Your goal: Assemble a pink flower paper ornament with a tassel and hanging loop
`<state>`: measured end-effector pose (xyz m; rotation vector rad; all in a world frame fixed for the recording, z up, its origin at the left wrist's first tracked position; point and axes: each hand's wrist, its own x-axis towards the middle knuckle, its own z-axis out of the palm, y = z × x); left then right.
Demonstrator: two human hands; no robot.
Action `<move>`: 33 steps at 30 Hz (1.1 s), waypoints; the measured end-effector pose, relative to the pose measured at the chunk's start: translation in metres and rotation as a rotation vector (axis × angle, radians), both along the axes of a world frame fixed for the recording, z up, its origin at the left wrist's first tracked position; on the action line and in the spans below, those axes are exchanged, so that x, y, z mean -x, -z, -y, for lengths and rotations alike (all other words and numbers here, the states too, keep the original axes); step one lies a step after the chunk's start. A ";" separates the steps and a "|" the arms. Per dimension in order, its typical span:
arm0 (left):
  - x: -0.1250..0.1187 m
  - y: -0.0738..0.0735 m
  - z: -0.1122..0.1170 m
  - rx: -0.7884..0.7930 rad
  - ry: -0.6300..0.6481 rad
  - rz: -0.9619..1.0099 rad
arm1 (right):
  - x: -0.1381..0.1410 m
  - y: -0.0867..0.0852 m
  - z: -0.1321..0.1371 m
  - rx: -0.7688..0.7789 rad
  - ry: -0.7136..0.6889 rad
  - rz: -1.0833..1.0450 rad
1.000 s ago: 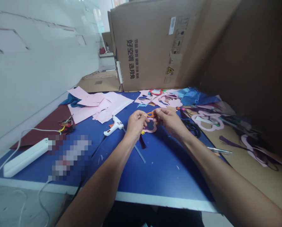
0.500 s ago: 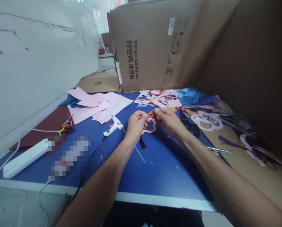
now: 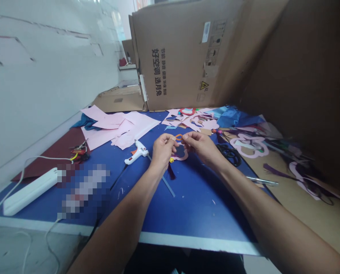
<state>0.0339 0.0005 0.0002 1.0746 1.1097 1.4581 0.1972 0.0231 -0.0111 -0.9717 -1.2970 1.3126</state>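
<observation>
My left hand [image 3: 162, 149] and my right hand [image 3: 200, 145] meet above the blue table [image 3: 192, 198], both pinched on a small orange loop [image 3: 178, 137] held between their fingertips. Just below the hands lies a pink cut-out piece [image 3: 180, 154] with a dark blue centre. A yellow bead and a dark purple tassel [image 3: 171, 170] hang or lie under my left hand. A white glue gun [image 3: 135, 152] lies on the table to the left of my left hand.
Pink paper sheets [image 3: 115, 127] and scraps spread across the table's far side. A large cardboard box [image 3: 184, 53] stands behind. A white power strip [image 3: 29, 190] lies at the left. Black scissors [image 3: 231, 154], a pink flower-shaped cut-out [image 3: 249, 144] and blue fabric [image 3: 235, 118] lie at the right.
Both hands have shifted slightly to the left and up with the orange loop. Nothing else on the table has moved.
</observation>
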 end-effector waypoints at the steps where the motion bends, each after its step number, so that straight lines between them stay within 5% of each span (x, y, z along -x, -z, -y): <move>1: 0.003 -0.003 -0.002 -0.006 -0.035 0.009 | 0.000 -0.001 0.000 -0.006 0.005 -0.004; 8: 0.028 -0.018 -0.009 -0.004 -0.258 0.057 | -0.016 0.002 -0.011 -0.003 0.233 -0.046; 21: -0.005 -0.005 0.005 -0.037 -0.064 0.054 | 0.008 -0.010 0.011 -0.136 0.071 0.061; 33: -0.013 -0.002 0.010 0.059 0.053 0.066 | 0.005 -0.012 0.011 -0.161 0.103 0.060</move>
